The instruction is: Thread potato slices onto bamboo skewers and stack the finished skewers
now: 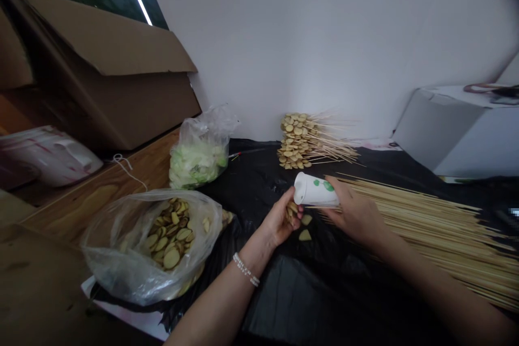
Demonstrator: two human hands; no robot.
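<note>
My left hand (280, 220), with a beaded bracelet at the wrist, is closed around several potato slices (291, 212). My right hand (351, 208) grips a white paper cup (316, 190) with green marks, lying on its side with its mouth toward my left hand. A thin stick shows just below the cup. Two loose slices (305, 234) rest on the black plastic sheet beside my left hand. Many bamboo sticks (433, 227) are spread at the right, partly behind my right forearm. Skewered slices (295, 140) are piled near the wall.
An open plastic bag of potato slices (171, 232) is at the left, with a bag of cut greens (198, 162) behind it. A cardboard box (121, 97) stands at the back left, a white box (446, 130) at the back right.
</note>
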